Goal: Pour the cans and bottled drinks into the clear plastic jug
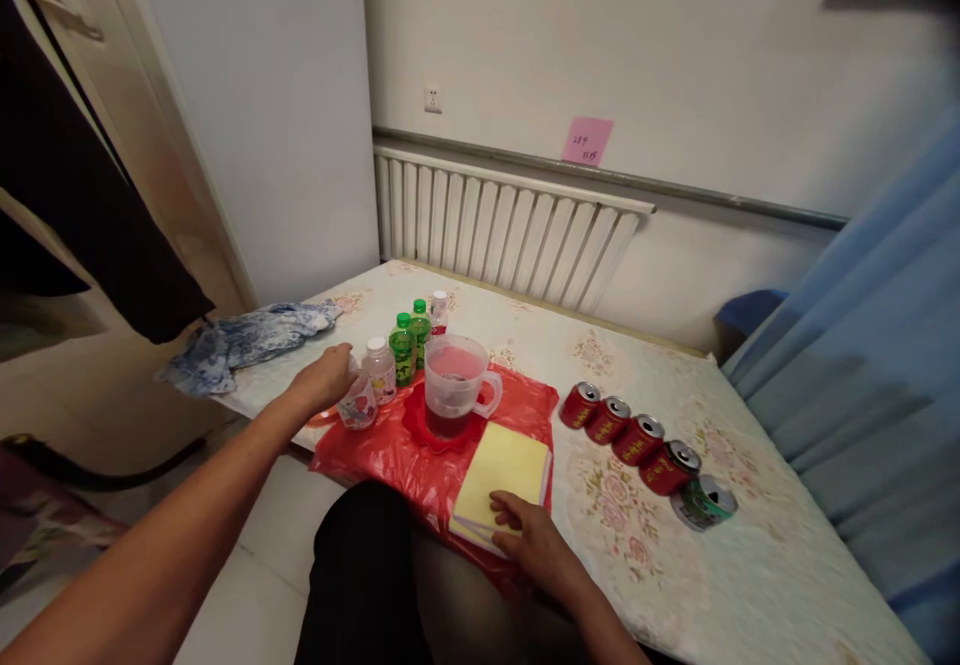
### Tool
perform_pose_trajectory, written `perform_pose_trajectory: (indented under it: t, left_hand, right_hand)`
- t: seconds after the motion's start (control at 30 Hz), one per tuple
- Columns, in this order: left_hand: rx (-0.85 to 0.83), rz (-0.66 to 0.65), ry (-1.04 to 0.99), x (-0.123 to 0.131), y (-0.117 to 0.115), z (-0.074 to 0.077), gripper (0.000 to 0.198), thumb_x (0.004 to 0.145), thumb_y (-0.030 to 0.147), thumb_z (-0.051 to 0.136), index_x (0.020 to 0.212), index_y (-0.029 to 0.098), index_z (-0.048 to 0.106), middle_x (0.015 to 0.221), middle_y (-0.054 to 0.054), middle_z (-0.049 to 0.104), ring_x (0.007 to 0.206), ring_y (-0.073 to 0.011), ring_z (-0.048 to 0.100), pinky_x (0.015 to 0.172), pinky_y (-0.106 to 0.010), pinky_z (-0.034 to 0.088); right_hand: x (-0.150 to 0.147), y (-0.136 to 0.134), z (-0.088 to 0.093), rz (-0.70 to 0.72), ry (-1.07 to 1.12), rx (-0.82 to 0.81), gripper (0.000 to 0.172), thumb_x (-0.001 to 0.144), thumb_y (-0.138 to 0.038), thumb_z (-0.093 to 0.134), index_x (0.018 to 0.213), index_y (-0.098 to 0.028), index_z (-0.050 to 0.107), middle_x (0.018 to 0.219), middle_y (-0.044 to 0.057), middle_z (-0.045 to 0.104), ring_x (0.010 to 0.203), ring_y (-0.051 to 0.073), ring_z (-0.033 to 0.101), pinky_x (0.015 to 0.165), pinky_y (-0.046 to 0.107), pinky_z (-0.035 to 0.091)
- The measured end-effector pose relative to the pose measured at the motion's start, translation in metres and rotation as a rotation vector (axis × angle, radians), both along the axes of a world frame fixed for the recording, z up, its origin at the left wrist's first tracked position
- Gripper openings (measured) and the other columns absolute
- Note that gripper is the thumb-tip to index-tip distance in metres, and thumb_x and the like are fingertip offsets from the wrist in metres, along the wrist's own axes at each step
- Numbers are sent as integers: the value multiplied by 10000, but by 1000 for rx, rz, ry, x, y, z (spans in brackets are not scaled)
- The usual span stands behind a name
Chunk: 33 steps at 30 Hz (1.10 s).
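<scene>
My left hand [328, 377] is closed around the top of a clear plastic bottle [358, 407] with a printed label, at the left end of a row of bottles. Beside it stands another clear bottle [380, 373] with a white cap. My right hand [531, 537] rests on the near edge of a pad of yellow paper [501, 467], fingers apart. Between the hands, a clear plastic measuring jug [454, 400] with dark pinkish liquid stands on a red scalloped dish [415, 425]. A red plastic sheet [375, 455] lies under these things.
Two green-capped bottles [403, 350] and a white-capped bottle [439, 313] stand behind the jug. On the right, several opened drink cans [636, 440] form a slanting row on the flowered tablecloth [615, 565]. A crumpled blue-and-white cloth [259, 340] lies at the left edge.
</scene>
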State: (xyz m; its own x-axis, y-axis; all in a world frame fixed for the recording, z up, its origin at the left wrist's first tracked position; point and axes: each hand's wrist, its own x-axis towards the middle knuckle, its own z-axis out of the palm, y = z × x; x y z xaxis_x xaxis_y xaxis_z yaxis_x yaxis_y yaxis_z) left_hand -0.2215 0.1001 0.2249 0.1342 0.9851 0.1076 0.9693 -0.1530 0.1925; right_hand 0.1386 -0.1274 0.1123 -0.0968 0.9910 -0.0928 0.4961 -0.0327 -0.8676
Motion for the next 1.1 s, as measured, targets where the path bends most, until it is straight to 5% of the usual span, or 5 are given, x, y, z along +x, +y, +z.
perform_pose_trajectory:
  t: [0.57,0.8,1.1]
  left_hand:
    - [-8,-2,-12,-1,7,-15,619,814,347,508,1371,115,372,1358,-198,528,1176,-312,585,943,-357,436]
    - [3,6,-11,-2,4,-17,714,810,357,530,1430,91,296,1416,-217,471,1231,-319,546,968,-347,424]
    - [104,137,-74,-7,-31,-16,717,865,395,476,1464,100,215,1398,-218,462,1246,-323,520,978,-388,432]
  right_hand:
    - [1,-3,-16,-3,96,-75,569,690,-144,557,1257,-160,602,1103,88,684,961,219,652,876,354,513]
    - [-2,-6,-6,-1,113,-106,572,684,-148,540,1252,-126,597,1106,107,678,930,221,659,830,343,526]
    - [5,-10,-5,-27,93,-90,538,697,-168,551,1232,-168,608,1107,82,689,924,211,667,848,346,527]
